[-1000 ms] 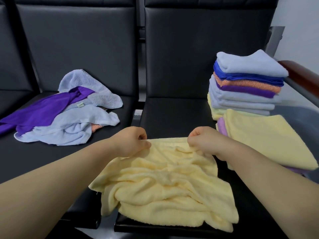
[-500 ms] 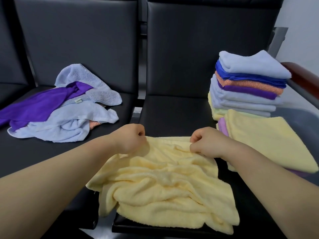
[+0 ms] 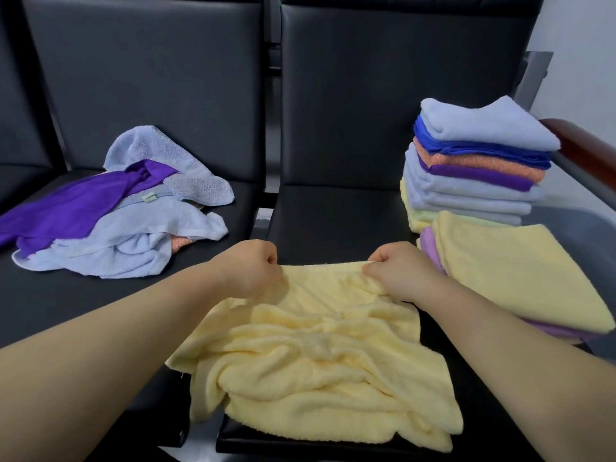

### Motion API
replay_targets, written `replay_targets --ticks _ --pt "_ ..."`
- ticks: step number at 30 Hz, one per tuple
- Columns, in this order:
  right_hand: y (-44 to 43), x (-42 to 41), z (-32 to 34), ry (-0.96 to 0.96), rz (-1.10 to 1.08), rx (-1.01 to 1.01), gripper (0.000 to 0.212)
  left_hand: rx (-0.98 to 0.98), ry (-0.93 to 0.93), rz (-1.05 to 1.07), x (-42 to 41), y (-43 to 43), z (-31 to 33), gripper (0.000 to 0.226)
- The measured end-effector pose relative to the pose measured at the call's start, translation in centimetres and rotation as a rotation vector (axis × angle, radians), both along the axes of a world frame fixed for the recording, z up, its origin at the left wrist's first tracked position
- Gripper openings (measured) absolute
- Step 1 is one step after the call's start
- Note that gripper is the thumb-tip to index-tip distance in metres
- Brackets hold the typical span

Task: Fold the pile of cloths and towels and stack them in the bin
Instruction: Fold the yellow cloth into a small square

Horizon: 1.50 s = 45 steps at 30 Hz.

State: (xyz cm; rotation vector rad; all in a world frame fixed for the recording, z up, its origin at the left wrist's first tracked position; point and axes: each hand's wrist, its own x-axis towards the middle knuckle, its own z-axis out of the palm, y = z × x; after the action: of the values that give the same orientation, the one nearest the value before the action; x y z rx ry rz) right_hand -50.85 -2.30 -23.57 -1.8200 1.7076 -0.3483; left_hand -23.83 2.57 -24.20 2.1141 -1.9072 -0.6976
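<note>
Yellow towel point(image 3: 320, 355) looks like soft terry: light, floppy, no stiffness, prob. grippy rather than slippery, nothing fragile. It'll sag and bunch wherever it's unsupported, so best held at corners or along one hem w/ both hands, kept taut between them. A one-hand or mid-cloth grab would just crumple it.

Both hands are on the far hem, centre of frame. The left hand point(image 3: 253, 268) is clenched on the cloth at the hem's left end, and the right hand point(image 3: 396, 271) is pinching the edge at the right end. The hem between them runs fairly straight.

Looks: pale yellow, approx. square, spread over the black seat point(image 3: 333, 215) in the lower centre. It's heavily rumpled w/ ridges across the middle, and the near edge droops over the seat front.

Unfolded pile point(image 3: 110, 221) (light blue, purple, bit of orange) sits mid-left on the next seat. Folded stack point(image 3: 473, 168) is at upper right, w/ another folded yellow towel point(image 3: 513, 271) just below it on lilac ones.
</note>
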Motion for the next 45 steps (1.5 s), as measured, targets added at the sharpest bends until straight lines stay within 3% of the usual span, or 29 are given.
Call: replay_targets --ticks 9,13,17,23,28,41,45 --pt "-0.2 1.0 -0.3 0.122 0.005 -0.024 0.012 0.008 -0.065 0.003 -0.5 -0.1 0.1 0.009" --pt "0.1 1.7 0.1 0.239 0.06 0.005 0.021 0.072 -0.131 -0.031 -0.4 -0.2 0.5 0.017" --pt "0.7 2.1 0.3 0.333 0.109 -0.031 0.014 0.02 -0.129 -0.084 -0.3 0.2 1.1 0.021" --pt "2.2 1.5 2.3 0.295 0.103 -0.266 0.004 -0.03 -0.004 -0.13 0.3 1.9 2.6 0.017" --pt "3.0 0.3 3.4 0.306 0.083 -0.392 0.016 -0.054 0.031 -0.131 1.0 3.3 3.3 0.029" --pt "4.4 -2.4 5.0 0.283 -0.008 -0.452 0.019 -0.015 -0.192 -0.069 2.6 5.8 6.0 0.021" --pt "4.6 -2.9 5.1 0.278 -0.03 -0.429 0.018 -0.033 -0.187 -0.002 3.7 6.4 6.5 0.022"
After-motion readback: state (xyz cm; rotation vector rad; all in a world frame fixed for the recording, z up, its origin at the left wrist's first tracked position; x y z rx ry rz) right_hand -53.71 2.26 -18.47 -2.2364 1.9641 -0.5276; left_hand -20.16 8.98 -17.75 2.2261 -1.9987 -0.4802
